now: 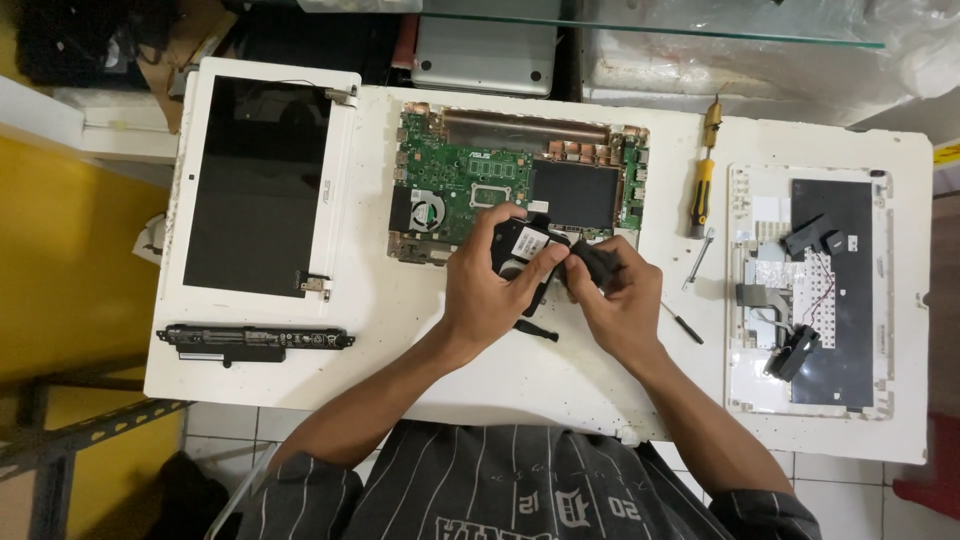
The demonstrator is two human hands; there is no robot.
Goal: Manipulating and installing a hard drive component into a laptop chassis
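Just below the motherboard [505, 180], the left hand [490, 285] grips a black fan [522, 245], its long axis slanting up-right. The right hand [620, 295] pinches a black piece [598, 262] against it.

left hand [490, 285]: fingers curled, grip closed; right hand [618, 295]: pinching, thumb forward

I see a small black cooling fan [522, 245] gripped in my left hand [490, 285], its flat round housing tilted and lifted off the white surface [400, 340], at 6 o'clock of the green motherboard [470, 180]. My right hand [615, 295] pinches a black brush-like piece [598, 262] touching the fan's 3 o'clock edge.
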